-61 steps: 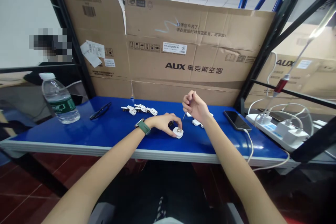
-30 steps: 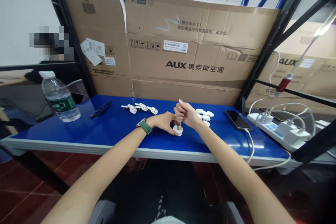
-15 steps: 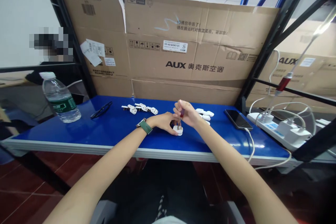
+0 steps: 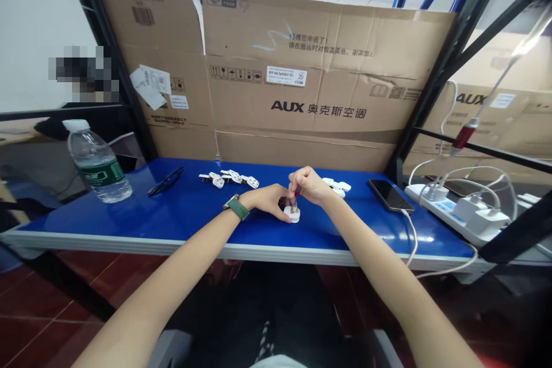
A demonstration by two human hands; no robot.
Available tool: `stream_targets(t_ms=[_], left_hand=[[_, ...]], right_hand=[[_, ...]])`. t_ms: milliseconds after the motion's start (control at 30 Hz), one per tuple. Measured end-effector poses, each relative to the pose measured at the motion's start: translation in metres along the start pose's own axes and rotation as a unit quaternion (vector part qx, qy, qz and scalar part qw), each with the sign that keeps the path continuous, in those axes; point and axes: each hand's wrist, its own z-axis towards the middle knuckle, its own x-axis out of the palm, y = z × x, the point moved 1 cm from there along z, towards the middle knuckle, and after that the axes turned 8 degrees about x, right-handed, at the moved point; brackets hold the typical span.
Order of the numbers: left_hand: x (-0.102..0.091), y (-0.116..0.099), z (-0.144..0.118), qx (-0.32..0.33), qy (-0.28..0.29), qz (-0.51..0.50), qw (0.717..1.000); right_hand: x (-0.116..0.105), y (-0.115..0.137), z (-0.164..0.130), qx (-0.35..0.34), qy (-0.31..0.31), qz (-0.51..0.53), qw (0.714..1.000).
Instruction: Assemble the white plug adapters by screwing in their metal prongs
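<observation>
My left hand (image 4: 267,199), with a green watch on the wrist, holds a white plug (image 4: 292,215) down on the blue table (image 4: 190,213). My right hand (image 4: 307,184) grips a small red-handled screwdriver (image 4: 295,198) held upright, with its tip on the top of the plug. A row of white plugs (image 4: 228,178) lies behind my left hand. Several more white plugs (image 4: 338,187) lie just right of my right hand.
A water bottle (image 4: 97,162) stands at the table's left, with black glasses (image 4: 165,181) beside it. A phone (image 4: 389,195) on a white cable and a power strip (image 4: 461,213) with chargers lie at the right. Cardboard boxes (image 4: 302,86) wall the back. A person sits beyond the left rack.
My right hand came down from above the table and set the screwdriver tip on the plug. My left hand kept the plug in place.
</observation>
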Motion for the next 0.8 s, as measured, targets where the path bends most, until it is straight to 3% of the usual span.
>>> stream_targets(t_ms=[233, 533, 800], left_hand=[[0.001, 0.003, 0.001, 0.002, 0.001, 0.02, 1.0], [0.001, 0.002, 0.001, -0.001, 0.003, 0.038, 0.999], [0.003, 0.011, 0.001, -0.005, -0.006, 0.026, 1.0]], right_hand=[[0.001, 0.003, -0.002, 0.034, 0.01, 0.053, 0.998], [-0.001, 0.011, -0.006, 0.048, 0.049, 0.038, 0.997], [0.012, 0.014, -0.007, 0.057, 0.071, 0.164, 0.982]])
